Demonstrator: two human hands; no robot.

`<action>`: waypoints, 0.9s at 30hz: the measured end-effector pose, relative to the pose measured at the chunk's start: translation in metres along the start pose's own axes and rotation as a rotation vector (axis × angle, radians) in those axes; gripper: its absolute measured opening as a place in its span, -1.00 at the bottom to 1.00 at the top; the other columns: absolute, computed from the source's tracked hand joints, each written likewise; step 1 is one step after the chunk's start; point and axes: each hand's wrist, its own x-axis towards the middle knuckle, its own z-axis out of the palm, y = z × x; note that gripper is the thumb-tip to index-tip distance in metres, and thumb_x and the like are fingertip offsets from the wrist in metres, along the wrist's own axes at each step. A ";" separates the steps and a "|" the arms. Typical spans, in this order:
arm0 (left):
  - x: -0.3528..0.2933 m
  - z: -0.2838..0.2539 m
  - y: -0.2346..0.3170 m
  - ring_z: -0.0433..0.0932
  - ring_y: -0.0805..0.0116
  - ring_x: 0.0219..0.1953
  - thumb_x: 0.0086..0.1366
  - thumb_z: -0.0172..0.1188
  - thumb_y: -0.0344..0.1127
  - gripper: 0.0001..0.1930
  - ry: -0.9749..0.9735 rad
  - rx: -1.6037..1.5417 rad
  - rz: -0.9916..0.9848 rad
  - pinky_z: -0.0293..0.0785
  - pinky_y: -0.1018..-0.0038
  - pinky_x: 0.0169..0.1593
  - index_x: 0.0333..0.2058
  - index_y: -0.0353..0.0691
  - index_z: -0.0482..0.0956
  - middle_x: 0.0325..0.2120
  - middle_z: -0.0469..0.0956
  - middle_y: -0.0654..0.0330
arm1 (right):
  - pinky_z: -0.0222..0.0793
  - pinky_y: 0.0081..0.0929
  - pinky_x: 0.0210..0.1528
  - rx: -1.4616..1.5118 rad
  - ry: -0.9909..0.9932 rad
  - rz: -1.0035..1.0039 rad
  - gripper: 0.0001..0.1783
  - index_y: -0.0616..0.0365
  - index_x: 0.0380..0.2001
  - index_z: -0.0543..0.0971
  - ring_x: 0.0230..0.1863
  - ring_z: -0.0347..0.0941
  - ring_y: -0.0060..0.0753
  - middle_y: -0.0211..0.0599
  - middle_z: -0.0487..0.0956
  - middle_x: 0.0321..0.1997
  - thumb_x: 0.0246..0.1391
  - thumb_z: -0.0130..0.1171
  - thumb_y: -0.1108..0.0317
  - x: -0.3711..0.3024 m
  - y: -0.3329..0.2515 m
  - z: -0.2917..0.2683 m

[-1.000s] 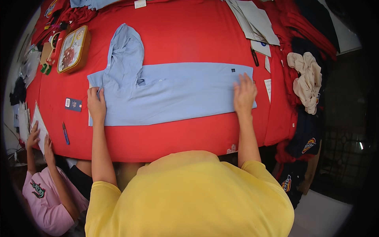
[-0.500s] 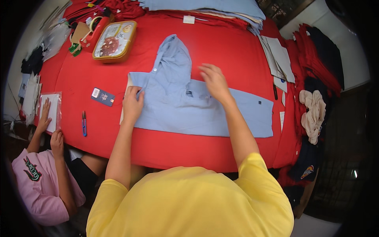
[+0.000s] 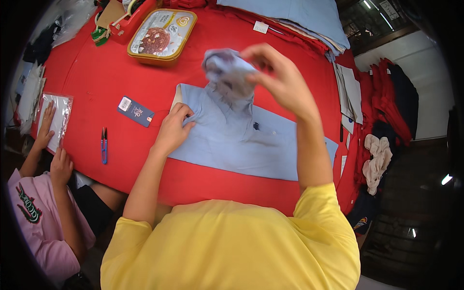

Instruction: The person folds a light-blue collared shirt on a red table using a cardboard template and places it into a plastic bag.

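A light-blue shirt [image 3: 217,150] lies partly folded on the red-covered table. My left hand [image 3: 175,128] rests at its left end, with thumb and fingertips closed on a pinch of the cloth. Above the far side, my right hand [image 3: 285,79] has curled fingers at the raised end of the shirt's sleeve [image 3: 227,70]. Motion smears that sleeve end, and the exact contact of the fingertips is hard to make out. My right forearm covers part of the shirt's right side. Left of the shirt lie a dark blue hang tag [image 3: 136,112] and blue-handled thread snips [image 3: 104,146].
A gold-rimmed plastic tub [image 3: 163,36] stands far left, beside a red tape dispenser [image 3: 130,24]. Folded blue garments [image 3: 295,19] are stacked at the back; papers [image 3: 349,92] lie right. At left, a co-worker's hands [image 3: 54,145] rest by a clear plastic bag [image 3: 60,116].
My right hand has moved up to the sleeve end, which is now lifted and crumpled instead of lying flat. My left hand keeps to the shirt's left end. The whole view has shifted slightly.
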 end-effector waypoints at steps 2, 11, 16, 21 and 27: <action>-0.002 0.002 -0.005 0.45 0.19 -0.27 0.04 0.22 -0.58 -0.78 0.022 -0.020 -0.006 0.40 0.39 -0.16 -0.33 -0.29 0.38 -0.25 0.41 0.15 | 0.32 -0.41 -0.06 0.345 -0.039 0.265 -0.76 0.17 -0.29 0.59 -0.14 0.42 -0.37 -0.38 0.49 -0.32 -0.11 0.10 0.46 -0.059 -0.013 -0.012; -0.001 0.004 -0.011 0.47 0.14 -0.17 0.00 0.04 -0.63 -0.82 -0.047 0.072 0.220 0.40 0.30 -0.16 -0.40 -0.24 0.47 -0.17 0.42 0.19 | 0.26 -0.52 -0.01 0.679 0.469 0.643 -0.71 0.19 -0.10 0.56 -0.10 0.34 -0.47 -0.35 0.39 -0.07 0.09 0.05 0.55 -0.239 0.124 0.045; -0.005 0.000 0.012 0.42 0.16 -0.08 0.11 0.17 -0.38 -0.85 0.075 0.420 0.376 0.37 0.33 -0.11 -0.31 -0.23 0.55 -0.14 0.46 0.16 | 0.29 -0.52 -0.03 0.277 0.462 0.571 -0.64 0.19 0.01 0.49 -0.09 0.35 -0.49 -0.34 0.43 -0.09 0.10 0.07 0.47 -0.242 0.086 0.054; 0.000 0.065 0.048 0.48 0.09 -0.14 0.20 0.21 -0.18 -0.75 0.187 0.390 0.374 0.40 0.29 -0.14 -0.28 -0.24 0.55 -0.25 0.53 0.06 | 0.29 -0.45 0.03 0.077 0.236 0.368 -0.72 0.22 -0.10 0.53 0.00 0.38 -0.36 -0.29 0.47 -0.03 0.12 0.03 0.41 -0.233 0.074 0.045; 0.019 0.072 0.055 0.52 0.02 -0.28 0.23 0.19 -0.16 -0.73 0.138 0.206 0.157 0.42 0.22 -0.24 -0.23 -0.24 0.53 -0.38 0.55 -0.01 | 0.29 -0.51 -0.05 0.370 0.389 0.501 -0.77 0.19 -0.19 0.57 -0.11 0.38 -0.36 -0.27 0.49 -0.09 0.11 0.01 0.44 -0.221 0.086 0.048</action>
